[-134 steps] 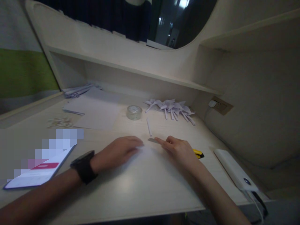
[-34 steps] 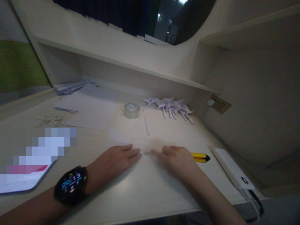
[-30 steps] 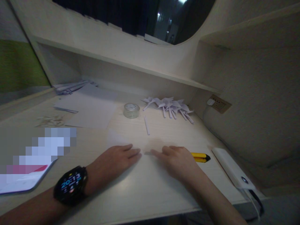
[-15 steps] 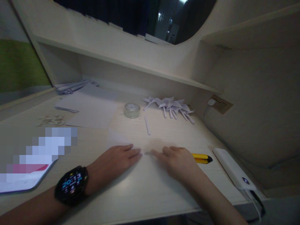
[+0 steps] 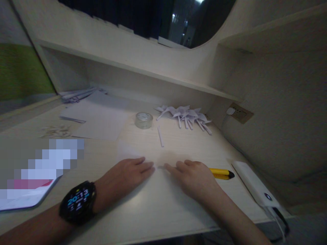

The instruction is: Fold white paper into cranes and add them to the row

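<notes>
A: The table (image 5: 153,211) is pale, with a shelf (image 5: 143,71) running behind it. What's hard to make out near the hands?

B: The thin white sheet (image 5: 125,149). It nearly melts into the table, and the left hand (image 5: 134,175) covers much of it, palm down, fingers slightly spread.

A: And the right hand (image 5: 191,175)?

B: Curled around a yellow cutter (image 5: 221,173), forefinger stretched forward. The grip hides the middle; a blurred blade tip points at the left fingertips, and the black-ended handle sticks out to the hand's right.

A: Any writing?

B: The watch (image 5: 78,202) on the left wrist reads 20:13. The device (image 5: 25,200) left of that hand is pixelated and cut off.

A: Anything in the way?

B: A paper stick (image 5: 160,136) lies beyond the gap between the hands, a tape roll (image 5: 143,121) behind it, label unreadable. Paper pinwheels (image 5: 182,113) overlap well beyond the right hand.
</notes>
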Available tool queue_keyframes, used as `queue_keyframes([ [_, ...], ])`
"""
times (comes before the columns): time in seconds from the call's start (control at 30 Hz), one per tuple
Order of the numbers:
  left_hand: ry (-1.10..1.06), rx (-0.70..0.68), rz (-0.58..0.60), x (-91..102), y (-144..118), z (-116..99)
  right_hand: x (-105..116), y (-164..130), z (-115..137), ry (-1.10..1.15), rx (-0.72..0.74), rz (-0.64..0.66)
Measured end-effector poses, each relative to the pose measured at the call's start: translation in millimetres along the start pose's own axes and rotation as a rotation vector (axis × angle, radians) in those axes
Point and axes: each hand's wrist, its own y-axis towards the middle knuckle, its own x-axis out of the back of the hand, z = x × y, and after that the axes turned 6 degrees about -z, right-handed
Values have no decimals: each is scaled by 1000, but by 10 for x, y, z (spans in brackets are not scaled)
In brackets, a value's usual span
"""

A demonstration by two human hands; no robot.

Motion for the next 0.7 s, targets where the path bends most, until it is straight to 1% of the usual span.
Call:
queue_keyframes([
  [0.1, -8, 8, -29, -28, -12, 6, 14, 1, 3, -7, -6, -3],
  [0.27, 16, -4, 19, -37, -5, 10, 22, 3, 9, -3, -8, 14],
  [0.57, 16, -25, 10, 23, 14, -6, 36, 15, 20, -2, -16, 23],
  [0.7, 31, -14, 4, 3, 3, 2, 37, 8, 25, -1, -11, 15],
])
